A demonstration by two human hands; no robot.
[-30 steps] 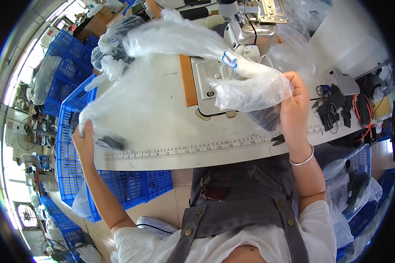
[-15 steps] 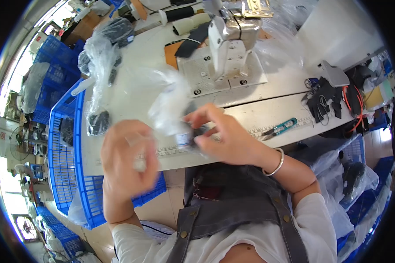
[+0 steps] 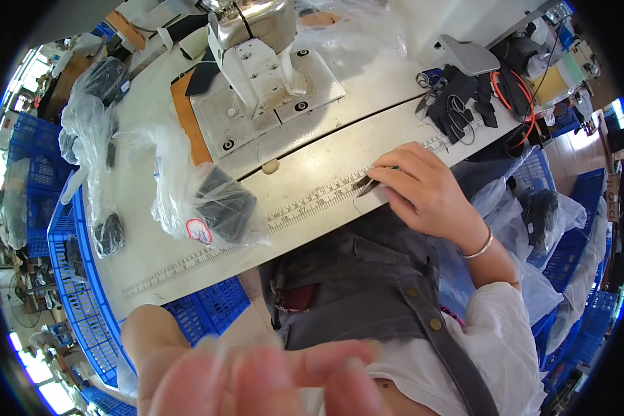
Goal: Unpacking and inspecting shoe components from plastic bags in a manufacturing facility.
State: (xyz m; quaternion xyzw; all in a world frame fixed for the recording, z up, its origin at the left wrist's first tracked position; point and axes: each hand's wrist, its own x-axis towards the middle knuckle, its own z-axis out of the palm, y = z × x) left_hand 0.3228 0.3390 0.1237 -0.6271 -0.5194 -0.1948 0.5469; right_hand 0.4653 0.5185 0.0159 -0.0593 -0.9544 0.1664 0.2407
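My right hand (image 3: 423, 191) is closed round the thread snips (image 3: 364, 185), whose dark blades stick out past the fingertips above the table's printed ruler (image 3: 305, 211). Most of the handle is hidden under the fingers. My left hand (image 3: 256, 378) is raised very close at the lower edge, large and blurred. Its fingers are loosely bent and apart, with nothing visible in them. A clear plastic bag (image 3: 177, 184) with a dark, folded item (image 3: 225, 204) in it lies on the table, left of the right hand and touched by neither hand.
A sewing machine (image 3: 253, 55) stands at the back on its metal plate. Bagged dark items (image 3: 107, 232) lie at the left, beside a blue crate (image 3: 83, 298). Black scraps (image 3: 457, 97) and scissors (image 3: 426, 87) lie at the right. Plastic-wrapped goods (image 3: 541, 215) fill crates on the right.
My right hand has let go of the bagged item and taken up the thread snips from the table. My left hand has come up toward the camera. The view has shifted right.
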